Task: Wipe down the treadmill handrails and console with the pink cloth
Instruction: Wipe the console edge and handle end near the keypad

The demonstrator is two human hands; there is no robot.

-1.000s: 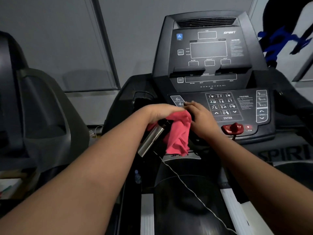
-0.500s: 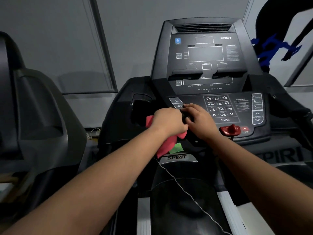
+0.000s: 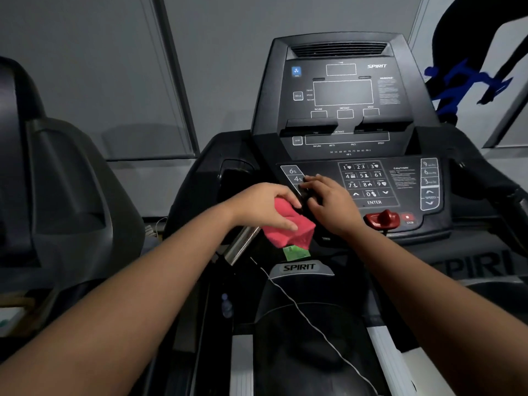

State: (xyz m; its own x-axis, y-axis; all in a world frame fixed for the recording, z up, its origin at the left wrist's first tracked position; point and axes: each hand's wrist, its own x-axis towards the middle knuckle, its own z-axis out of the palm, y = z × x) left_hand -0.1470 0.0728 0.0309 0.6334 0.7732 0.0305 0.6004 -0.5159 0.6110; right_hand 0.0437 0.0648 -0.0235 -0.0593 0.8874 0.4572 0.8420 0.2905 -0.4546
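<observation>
Pink cloth, bunched into a soft wad, is clamped in my left hand, thumb underneath and fingers curled over the top. It is just left of and below the white-lettered number keypad on the black treadmill console. My right hand lies between cloth and keypad, fingers loosely bent, fingertips touching the panel by the incline buttons. It holds nothing that I can see. The two hands almost touch.

The next stroke turns on how the short silver metal handrail grip lies. It sits right beneath the cloth, further from the keypad than either hand. Its long axis slants down and away from the keypad, toward my left forearm. So my left hand is the nearer one and already carries the cloth. I judge that wrapping the wad round the bar and sliding along that slant would serve. The keypad itself lies past my right hand, which would have to lift clear first.
</observation>
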